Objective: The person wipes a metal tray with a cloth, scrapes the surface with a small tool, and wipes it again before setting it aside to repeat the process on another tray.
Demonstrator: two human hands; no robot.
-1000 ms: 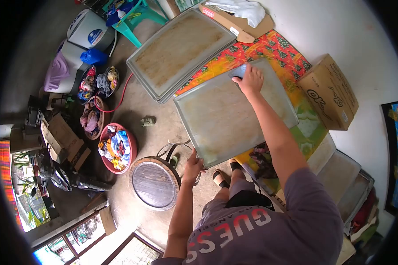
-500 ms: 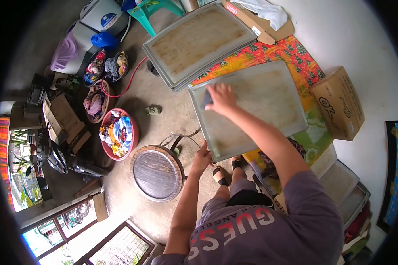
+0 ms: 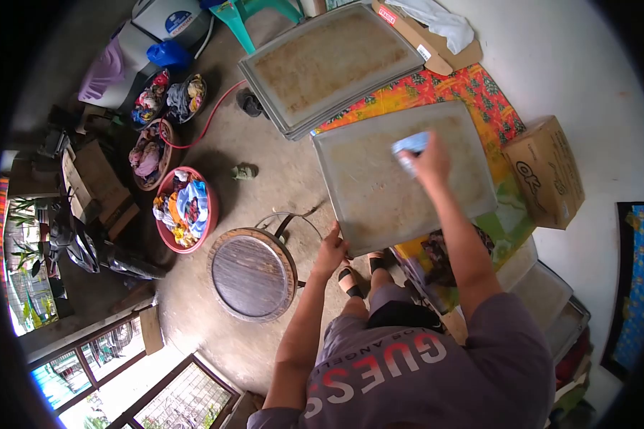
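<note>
A large metal baking tray [image 3: 365, 207] with brownish stains lies across a colourful cloth-covered surface, its near left corner jutting past the edge. My left hand [image 3: 329, 252] is closed around that corner. Over the middle of the tray, my right hand [image 3: 432, 163], a little blurred, grips a light-blue cloth [image 3: 411, 146] that appears to be against the metal. Whether the cloth is folded cannot be made out. Beyond this tray sits a stack of similar trays [image 3: 329, 64], the top one stained brown.
A cardboard box [image 3: 544, 171] stands to the right, beside the wall. More trays [image 3: 540, 297] lie at lower right. On the floor to the left are a round wooden stool [image 3: 252, 275], a pink basin [image 3: 211, 214] of clothes and a red hose [image 3: 206, 130]. A green plastic stool [image 3: 243, 25] is at the back.
My right hand has moved with the cloth from the tray's far left part to its middle, rightward. My left hand keeps its hold on the corner. The view has shifted slightly.
</note>
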